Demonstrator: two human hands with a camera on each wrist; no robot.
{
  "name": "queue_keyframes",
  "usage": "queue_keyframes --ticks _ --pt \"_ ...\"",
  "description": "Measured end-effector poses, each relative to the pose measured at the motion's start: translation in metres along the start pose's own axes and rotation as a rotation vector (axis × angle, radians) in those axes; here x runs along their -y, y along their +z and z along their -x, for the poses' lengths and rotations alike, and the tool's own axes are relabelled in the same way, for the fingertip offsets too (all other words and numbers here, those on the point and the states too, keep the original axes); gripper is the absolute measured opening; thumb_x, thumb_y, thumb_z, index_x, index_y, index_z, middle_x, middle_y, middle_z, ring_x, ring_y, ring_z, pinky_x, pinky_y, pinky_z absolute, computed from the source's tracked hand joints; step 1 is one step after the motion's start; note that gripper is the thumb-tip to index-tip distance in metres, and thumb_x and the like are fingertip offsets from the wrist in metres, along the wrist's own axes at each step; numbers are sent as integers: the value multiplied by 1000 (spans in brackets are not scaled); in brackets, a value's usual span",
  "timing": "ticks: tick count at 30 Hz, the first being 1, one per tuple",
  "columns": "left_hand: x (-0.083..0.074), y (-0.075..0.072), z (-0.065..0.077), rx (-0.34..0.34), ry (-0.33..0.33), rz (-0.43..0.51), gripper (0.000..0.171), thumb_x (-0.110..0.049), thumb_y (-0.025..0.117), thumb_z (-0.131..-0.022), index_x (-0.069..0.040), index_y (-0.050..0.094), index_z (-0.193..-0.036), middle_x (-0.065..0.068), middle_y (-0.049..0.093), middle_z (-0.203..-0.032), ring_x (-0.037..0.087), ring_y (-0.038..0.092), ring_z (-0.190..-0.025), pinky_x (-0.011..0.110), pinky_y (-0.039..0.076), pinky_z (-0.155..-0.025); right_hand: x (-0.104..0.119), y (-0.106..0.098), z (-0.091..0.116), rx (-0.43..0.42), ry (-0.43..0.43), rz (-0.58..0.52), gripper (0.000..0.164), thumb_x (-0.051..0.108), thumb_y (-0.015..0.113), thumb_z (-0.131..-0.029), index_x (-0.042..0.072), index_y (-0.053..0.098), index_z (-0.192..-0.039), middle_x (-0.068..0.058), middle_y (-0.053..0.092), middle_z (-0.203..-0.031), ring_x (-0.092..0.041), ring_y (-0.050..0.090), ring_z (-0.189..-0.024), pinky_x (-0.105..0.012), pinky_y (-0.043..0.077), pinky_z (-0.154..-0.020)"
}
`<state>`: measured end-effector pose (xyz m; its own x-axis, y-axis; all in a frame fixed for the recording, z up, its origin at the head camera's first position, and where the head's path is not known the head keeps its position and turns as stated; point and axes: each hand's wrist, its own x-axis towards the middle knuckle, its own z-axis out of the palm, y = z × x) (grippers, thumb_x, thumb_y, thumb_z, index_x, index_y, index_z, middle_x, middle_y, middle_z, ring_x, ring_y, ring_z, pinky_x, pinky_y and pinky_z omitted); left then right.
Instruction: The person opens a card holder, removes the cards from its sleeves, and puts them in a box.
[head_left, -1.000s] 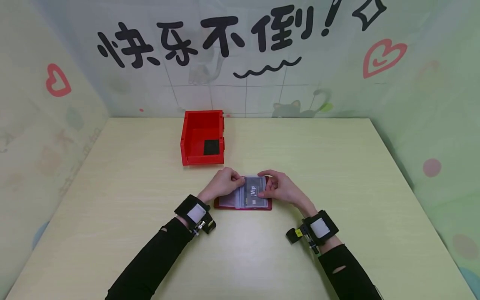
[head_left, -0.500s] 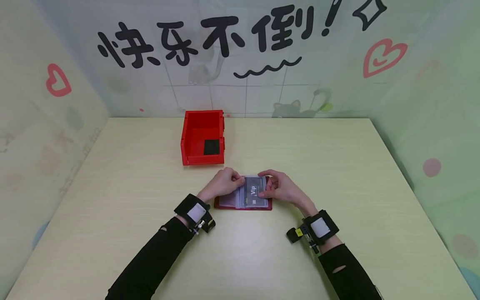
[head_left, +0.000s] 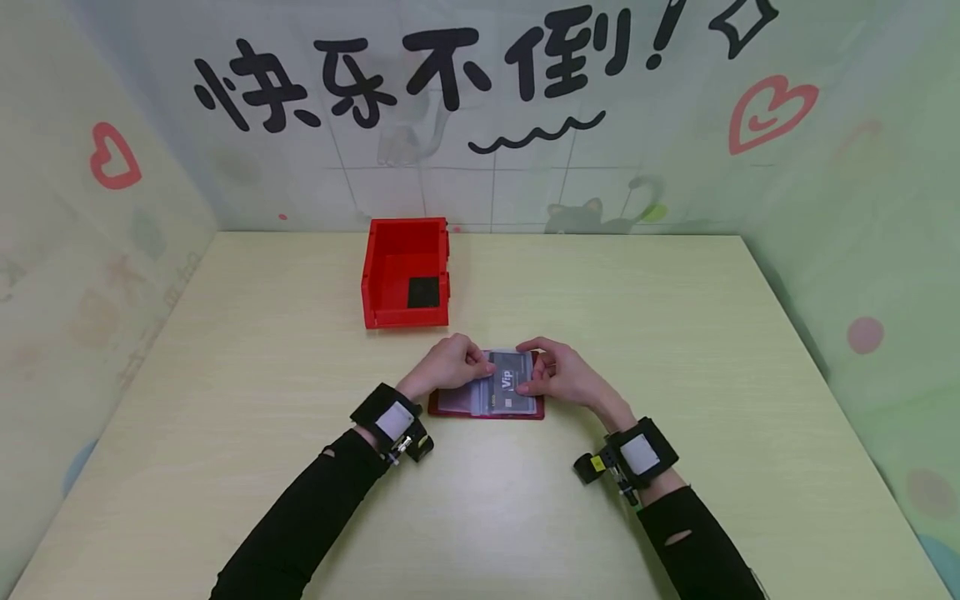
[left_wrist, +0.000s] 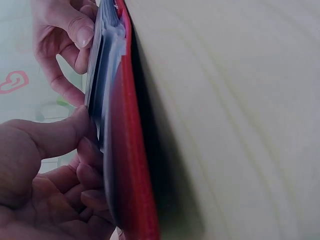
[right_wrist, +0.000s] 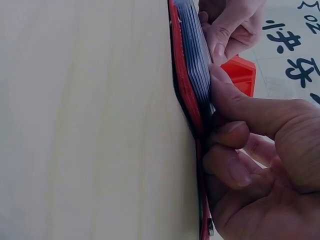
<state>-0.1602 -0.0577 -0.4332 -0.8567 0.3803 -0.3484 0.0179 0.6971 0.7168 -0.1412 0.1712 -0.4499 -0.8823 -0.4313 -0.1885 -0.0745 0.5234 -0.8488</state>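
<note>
A red open-topped plastic bin (head_left: 388,287) sits towards the back of the pale wood-grain table (head_left: 480,508), with a flat black square piece (head_left: 423,292) lying in its near right corner. Behind the bin rises a printed fabric backdrop (head_left: 450,196) bearing large black characters. Nearer the person than the bin, two black sleeves (head_left: 300,517) reach in, each wrist wearing a black strap-on device with a white patch.

The lower head view cuts off the sleeves, and its top edge clips the exclamation mark. In the right wrist view the bin is mostly covered by the fingers. The upper edge of the card holder is partly hidden under both hands.

That dark-red card holder with clear plastic pages (head_left: 453,402) lies open on the near side of the bin, slightly to its right — the pages form a thick stack, and a grey rectangular card marked "Vip" (head_left: 504,398) shows on top. The left hand (head_left: 452,364) pinches the stack's edge between thumb and fingers; whether it grips card or plastic, I cannot tell. The right hand (head_left: 566,375) holds the holder's far-right part, thumb over the card.
</note>
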Motion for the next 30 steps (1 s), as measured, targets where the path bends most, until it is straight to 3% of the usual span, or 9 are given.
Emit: queue_keyframes --ticks 7,16,24,30 --pt "1 -4 -2 27 -28 3 23 -24 71 -94 -2 75 -98 9 67 -83 19 56 -75 23 37 -59 1 -1 -2 14 43 31 63 15 81 -84 5 51 -139 -2 51 -77 -15 51 -73 -25 42 -67" --pt "9 -10 1 102 38 39 27 -29 61 -99 -4 72 -104 10 65 -98 19 55 -89 24 40 -68 2 -2 -3 23 58 21 63 14 82 -84 6 51 -138 -2 52 -78 -17 53 -74 -29 43 -71" --pt "9 1 4 30 119 7 30 -36 75 -90 -10 62 -86 7 62 -78 17 55 -75 23 38 -59 2 -5 -3 32 65 13 61 11 81 -84 5 51 -137 -2 51 -77 -17 51 -71 -28 43 -70" --pt "12 -5 4 38 89 40 26 -31 75 -90 -9 61 -85 9 63 -88 18 55 -83 24 39 -64 2 -4 -5 53 55 8 60 11 80 -85 3 49 -137 -3 51 -76 -16 51 -71 -27 43 -69"
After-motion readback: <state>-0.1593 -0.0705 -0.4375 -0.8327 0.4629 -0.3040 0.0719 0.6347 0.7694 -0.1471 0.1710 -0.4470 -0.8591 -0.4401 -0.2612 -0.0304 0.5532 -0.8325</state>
